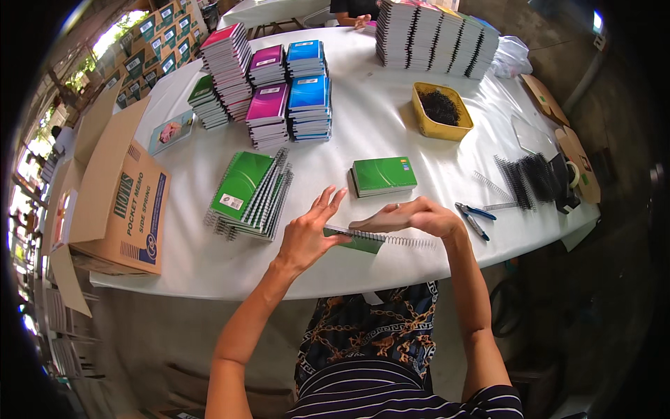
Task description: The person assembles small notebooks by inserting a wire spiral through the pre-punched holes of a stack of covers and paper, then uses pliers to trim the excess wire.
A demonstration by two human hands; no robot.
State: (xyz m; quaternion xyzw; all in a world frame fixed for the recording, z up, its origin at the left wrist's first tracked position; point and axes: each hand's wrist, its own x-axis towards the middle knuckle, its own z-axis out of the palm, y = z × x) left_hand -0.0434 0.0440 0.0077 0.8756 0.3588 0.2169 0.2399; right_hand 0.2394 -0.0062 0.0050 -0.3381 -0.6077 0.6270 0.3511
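My left hand grips the left end of a small green notebook, thumb at its edge and the other fingers raised. A wire coil runs along the notebook's punched edge and sticks out past its right end. My right hand lies over that edge with its fingers stretched out flat toward the left; its fingertips are slightly blurred. Just beyond my hands lies a stack of green notebooks. To the left, a fanned pile of green coil-bound notebooks rests on the table.
Pliers and loose black coils lie to the right. A yellow tub holds black pieces. Pink notebooks, blue notebooks and tall stacks stand farther back. An open carton is at left. Another person's hand shows behind.
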